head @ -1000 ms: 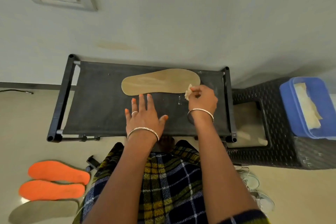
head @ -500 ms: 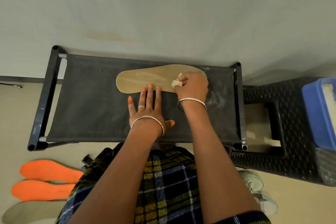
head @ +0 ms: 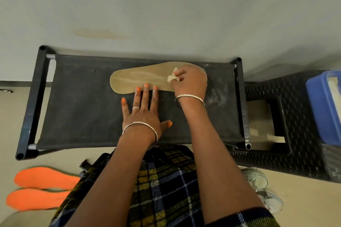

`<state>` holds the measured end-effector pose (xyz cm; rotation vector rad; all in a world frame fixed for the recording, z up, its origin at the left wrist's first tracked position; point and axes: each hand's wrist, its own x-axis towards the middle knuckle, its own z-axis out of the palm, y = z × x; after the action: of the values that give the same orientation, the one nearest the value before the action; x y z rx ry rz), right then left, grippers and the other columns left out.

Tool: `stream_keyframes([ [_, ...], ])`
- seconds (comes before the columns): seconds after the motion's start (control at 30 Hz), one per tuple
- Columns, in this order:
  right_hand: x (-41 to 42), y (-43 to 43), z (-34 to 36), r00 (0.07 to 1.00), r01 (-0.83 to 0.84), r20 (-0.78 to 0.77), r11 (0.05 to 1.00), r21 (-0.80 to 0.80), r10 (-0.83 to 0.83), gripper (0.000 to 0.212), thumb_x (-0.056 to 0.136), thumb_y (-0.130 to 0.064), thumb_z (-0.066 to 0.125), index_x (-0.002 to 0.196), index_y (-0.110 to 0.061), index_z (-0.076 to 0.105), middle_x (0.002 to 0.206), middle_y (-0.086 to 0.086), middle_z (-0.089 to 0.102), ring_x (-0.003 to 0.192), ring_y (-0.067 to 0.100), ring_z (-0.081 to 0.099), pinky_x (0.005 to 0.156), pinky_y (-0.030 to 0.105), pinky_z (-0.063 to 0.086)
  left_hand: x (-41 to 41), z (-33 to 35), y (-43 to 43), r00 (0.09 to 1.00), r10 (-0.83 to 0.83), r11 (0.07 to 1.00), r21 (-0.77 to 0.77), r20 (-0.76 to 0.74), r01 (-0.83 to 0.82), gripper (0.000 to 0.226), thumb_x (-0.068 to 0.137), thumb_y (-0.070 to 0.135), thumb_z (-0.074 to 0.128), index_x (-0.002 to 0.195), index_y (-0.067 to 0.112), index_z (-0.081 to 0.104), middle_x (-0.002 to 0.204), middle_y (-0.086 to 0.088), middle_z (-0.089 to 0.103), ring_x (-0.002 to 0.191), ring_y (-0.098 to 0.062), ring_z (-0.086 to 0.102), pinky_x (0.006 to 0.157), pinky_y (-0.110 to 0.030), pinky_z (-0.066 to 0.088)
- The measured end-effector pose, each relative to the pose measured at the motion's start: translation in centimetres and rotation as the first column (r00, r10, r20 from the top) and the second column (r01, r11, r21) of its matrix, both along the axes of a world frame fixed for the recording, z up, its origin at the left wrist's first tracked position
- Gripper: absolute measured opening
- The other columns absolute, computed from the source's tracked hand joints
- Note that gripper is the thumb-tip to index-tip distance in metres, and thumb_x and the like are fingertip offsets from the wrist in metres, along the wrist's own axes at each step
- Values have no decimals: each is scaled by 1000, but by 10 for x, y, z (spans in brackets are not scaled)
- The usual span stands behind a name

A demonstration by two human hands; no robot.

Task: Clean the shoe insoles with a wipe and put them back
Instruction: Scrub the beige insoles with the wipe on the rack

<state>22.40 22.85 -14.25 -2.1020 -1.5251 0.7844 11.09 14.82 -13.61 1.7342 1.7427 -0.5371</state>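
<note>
A tan insole [head: 140, 77] lies flat along the far side of a black fabric bench [head: 83, 107]. My right hand [head: 190, 81] covers the insole's right end and pinches a small crumpled wipe [head: 172, 76] against it. My left hand [head: 144, 110] lies flat on the bench with straight fingers, three fingertips pressing the insole's near edge. Two orange insoles [head: 42, 189] lie on the floor at lower left. A pale sneaker [head: 265, 190] sits on the floor at lower right.
A black woven stool [head: 299, 134] stands right of the bench, carrying a blue tub [head: 323, 105] with pale wipes inside. A grey insole [head: 11, 220] peeks in at the bottom left corner. A wall rises just behind the bench. My plaid-covered lap fills the bottom centre.
My right hand has slid with the wipe from the insole's near right edge up onto its right end. My left hand's fingertips moved forward from the bench onto the insole's near edge.
</note>
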Motion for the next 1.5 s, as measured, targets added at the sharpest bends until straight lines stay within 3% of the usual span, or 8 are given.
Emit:
stream_keyframes([
  [0.1,-7,1,-3,993,-110,-53,993,-45,108,13,75,-18,79,86,-25,76,82,-8,73,77,13,68,77,36,58,-3,1,0,1000,7,1000,9,2,-7,99,94,69,35,147,24,-37,152,-3,-44,143,-26,-35,119,-58,-11],
  [0.33,22,9,2,973,223,50,974,32,-224,8,80,-21,72,84,-28,73,93,-2,73,89,25,68,78,30,54,-7,-1,2,999,20,1000,15,33,-20,101,93,69,38,147,26,-36,153,-2,-43,144,-26,-34,119,-58,-11],
  [0.53,-8,7,-4,993,-106,-50,994,-10,105,8,77,-23,80,85,-23,79,81,-7,74,74,12,67,76,32,56,2,0,2,998,55,998,5,15,-55,101,94,68,37,148,23,-35,152,-4,-44,144,-27,-34,120,-58,-7],
  [0.73,22,13,3,967,234,95,971,46,-237,9,81,-28,74,88,-33,76,98,-1,73,93,26,67,77,31,54,3,0,3,998,65,998,12,21,-65,102,93,68,39,148,24,-35,153,-4,-42,144,-27,-32,120,-57,-6],
  [0.97,-1,9,7,993,-96,-81,993,-63,91,11,73,-20,83,83,-22,80,81,-4,75,75,16,68,79,35,56,4,1,3,998,58,998,10,20,-58,101,94,67,39,148,24,-34,153,-6,-42,144,-28,-32,120,-56,-6],
  [1.17,32,15,16,978,198,96,966,-168,-184,9,67,-23,76,74,-28,76,94,-4,73,89,22,68,71,24,49,1,0,4,998,54,998,13,37,-54,101,93,68,39,148,26,-35,154,-5,-41,145,-28,-31,120,-56,-7],
  [1.37,10,13,14,987,-135,64,974,-183,148,5,69,-16,79,74,-20,78,75,-5,72,76,17,68,79,29,56,2,0,4,998,56,998,10,43,-56,101,94,67,39,148,25,-35,154,-6,-42,145,-27,-31,121,-56,-6],
  [1.5,30,15,13,992,56,127,974,-219,-28,9,66,-27,76,74,-25,75,88,-2,72,84,21,69,77,28,56,0,0,3,997,55,998,10,54,-55,101,94,67,40,148,25,-34,154,-6,-41,146,-26,-30,121,-56,-6],
])
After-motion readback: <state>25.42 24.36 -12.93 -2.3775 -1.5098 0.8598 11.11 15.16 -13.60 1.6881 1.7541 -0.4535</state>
